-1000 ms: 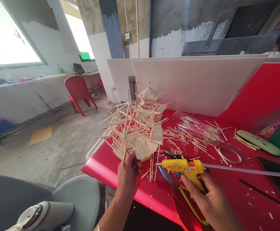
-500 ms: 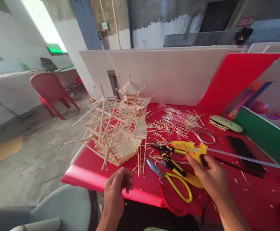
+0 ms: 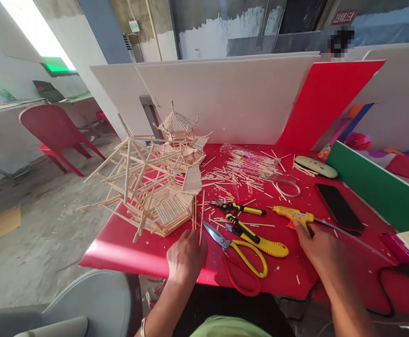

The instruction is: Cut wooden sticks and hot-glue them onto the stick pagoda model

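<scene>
My left hand (image 3: 186,255) is at the table's front edge, its fingers closed round the near ends of thin wooden sticks (image 3: 201,213); the fingertips are partly hidden. Just beyond it stands an open wooden-stick framework (image 3: 144,182) with slatted panels at its base. My right hand (image 3: 318,245) grips the handle of a yellow glue gun (image 3: 293,214), which is low over the table or on it, nozzle pointing left. A clear glue stick (image 3: 352,238) trails from its back. Between my hands lie scissors (image 3: 237,248) with red and yellow handles, pliers (image 3: 242,229) and a yellow-handled cutter (image 3: 272,246).
A smaller stick pavilion (image 3: 178,124) stands behind the framework. Loose sticks and a plastic bag of sticks (image 3: 251,164) cover the back middle. A roll of tape (image 3: 288,188), a phone (image 3: 339,208) and a green board (image 3: 366,187) are at right. White panels (image 3: 225,103) stand behind.
My left hand has moved forward and right from the table edge to the sticks. My right hand has lowered the glue gun and moved it right, away from the pliers. The view has shifted slightly.
</scene>
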Tool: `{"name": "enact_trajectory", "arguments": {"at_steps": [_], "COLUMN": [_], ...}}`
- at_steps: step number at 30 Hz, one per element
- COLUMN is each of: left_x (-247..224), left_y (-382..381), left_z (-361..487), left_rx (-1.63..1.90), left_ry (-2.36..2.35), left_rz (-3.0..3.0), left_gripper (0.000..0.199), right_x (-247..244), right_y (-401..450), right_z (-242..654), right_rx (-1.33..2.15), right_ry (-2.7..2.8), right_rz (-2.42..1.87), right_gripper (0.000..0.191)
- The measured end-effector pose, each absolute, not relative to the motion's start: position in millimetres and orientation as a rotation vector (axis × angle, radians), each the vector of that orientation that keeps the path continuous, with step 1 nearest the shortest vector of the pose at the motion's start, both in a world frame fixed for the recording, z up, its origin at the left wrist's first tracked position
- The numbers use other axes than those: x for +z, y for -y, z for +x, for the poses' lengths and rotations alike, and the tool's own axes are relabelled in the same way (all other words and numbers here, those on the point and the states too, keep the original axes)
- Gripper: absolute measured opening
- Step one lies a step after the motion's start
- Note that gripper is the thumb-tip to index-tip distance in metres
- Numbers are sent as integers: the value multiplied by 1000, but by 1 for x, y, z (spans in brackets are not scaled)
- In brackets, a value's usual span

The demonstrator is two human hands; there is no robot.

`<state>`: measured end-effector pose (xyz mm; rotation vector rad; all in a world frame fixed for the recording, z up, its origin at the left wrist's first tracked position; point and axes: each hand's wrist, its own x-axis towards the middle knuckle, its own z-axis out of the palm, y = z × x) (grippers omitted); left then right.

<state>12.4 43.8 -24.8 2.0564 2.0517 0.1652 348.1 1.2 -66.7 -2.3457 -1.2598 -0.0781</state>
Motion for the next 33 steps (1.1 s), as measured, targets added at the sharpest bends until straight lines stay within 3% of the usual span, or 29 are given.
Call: {"name": "enact_trajectory", "arguments": {"at_steps": [4,9,11,16,23,30,33], "left_x": [-29,-34,-34,-30,-28,-29,-29], "left_y": [-54,-60,-60,-59,-58,-56,-55], "left_z": [20,25,25,19,21,19,19], "left_rx": [1,-27,-20,3,-13,-30,-49], "left_ry": [-2100,-2119,-2132,-2060,-2085,-2102,-2113], "left_rz": [2105,2141,2141,2166,2105,2108,2111], "left_gripper": [30,28,29,28,29,32,32], "right_x": [-40,-23,-29,-41,-36,-45,-42], "right_y": [4,15,18,21,27,26,28], "right_z": [320,232,203,188,196,203,214], "right_rx": [-452,152,177,180,362,397,409], "right_ry": [1486,1912,2009,2107,2164,2030,1994], "right_rz": [-2081,-1583,-1612,-1970,-1978,-2168,-2102], "right_gripper": [46,21,20,32,65,66,55]}}
